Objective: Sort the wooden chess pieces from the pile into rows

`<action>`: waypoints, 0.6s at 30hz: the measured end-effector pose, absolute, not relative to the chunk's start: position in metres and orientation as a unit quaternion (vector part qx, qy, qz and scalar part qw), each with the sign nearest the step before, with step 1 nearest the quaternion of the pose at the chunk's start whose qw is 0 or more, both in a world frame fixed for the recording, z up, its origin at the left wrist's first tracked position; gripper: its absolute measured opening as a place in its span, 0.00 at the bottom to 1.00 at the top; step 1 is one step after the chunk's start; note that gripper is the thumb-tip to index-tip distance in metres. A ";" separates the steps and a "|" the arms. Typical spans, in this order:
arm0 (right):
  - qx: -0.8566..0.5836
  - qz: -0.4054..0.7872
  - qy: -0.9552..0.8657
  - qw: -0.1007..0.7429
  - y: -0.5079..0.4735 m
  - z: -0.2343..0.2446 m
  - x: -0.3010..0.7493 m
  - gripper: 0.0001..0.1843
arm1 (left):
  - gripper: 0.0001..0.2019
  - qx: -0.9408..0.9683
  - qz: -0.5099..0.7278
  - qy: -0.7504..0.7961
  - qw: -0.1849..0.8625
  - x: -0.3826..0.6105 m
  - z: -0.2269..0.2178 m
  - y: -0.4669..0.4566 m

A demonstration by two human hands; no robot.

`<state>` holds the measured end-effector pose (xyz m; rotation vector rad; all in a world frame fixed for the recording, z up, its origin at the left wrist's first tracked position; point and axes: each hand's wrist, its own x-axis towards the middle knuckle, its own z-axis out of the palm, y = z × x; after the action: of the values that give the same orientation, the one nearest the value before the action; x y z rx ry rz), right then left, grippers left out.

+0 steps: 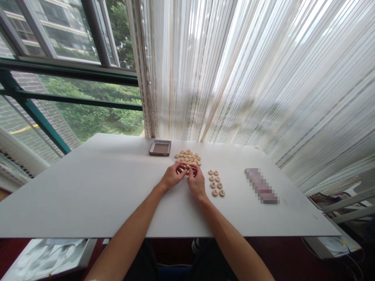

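Note:
Between the fingertips of both hands is a round wooden Chinese chess piece (188, 167), its dark-marked face showing. My left hand (173, 175) grips it from the left, and my right hand (196, 179) from the right, fingers closed on it. Just beyond the fingers lies a cluster of several plain-faced chess pieces (187, 155), bunched together on the white table (117, 187). To the right of my right hand, several pieces with red or dark characters (217, 179) lie face up in two columns.
An open shallow box or lid (160, 148) rests near the table's far edge, left of the cluster. A blurred pinkish object (261, 186) lies on the right side. Sheer curtains (234, 78) hang behind the table, and a window (88, 89) is at the left.

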<state>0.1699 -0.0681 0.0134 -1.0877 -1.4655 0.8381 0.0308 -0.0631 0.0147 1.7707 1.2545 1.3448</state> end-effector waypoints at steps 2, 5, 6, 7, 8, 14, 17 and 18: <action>-0.451 0.367 -0.607 0.541 -0.067 0.012 0.170 0.14 | 0.16 0.666 0.503 0.468 0.292 0.031 0.015 -0.064; -0.444 0.384 -0.599 0.545 -0.066 0.011 0.170 0.14 | 0.17 0.666 0.501 0.466 0.298 0.031 0.014 -0.063; -0.442 0.388 -0.596 0.546 -0.066 0.010 0.170 0.14 | 0.17 0.666 0.499 0.465 0.301 0.031 0.014 -0.063; -0.441 0.392 -0.594 0.547 -0.066 0.010 0.170 0.14 | 0.17 0.667 0.498 0.464 0.305 0.030 0.014 -0.063; -0.441 0.395 -0.591 0.548 -0.065 0.010 0.170 0.14 | 0.17 0.667 0.497 0.463 0.308 0.030 0.014 -0.063; -0.439 0.402 -0.581 0.556 -0.063 0.009 0.171 0.12 | 0.18 0.663 0.499 0.462 0.313 0.030 0.016 -0.065; -0.441 0.399 -0.577 0.560 -0.063 0.009 0.171 0.12 | 0.18 0.663 0.496 0.462 0.317 0.030 0.016 -0.064; -0.443 0.398 -0.576 0.560 -0.062 0.009 0.171 0.12 | 0.18 0.664 0.495 0.461 0.318 0.030 0.015 -0.064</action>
<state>0.1713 -0.0623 0.0087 -1.0440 -1.3573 0.9380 0.0297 -0.0641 0.0153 1.7461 1.2134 1.3024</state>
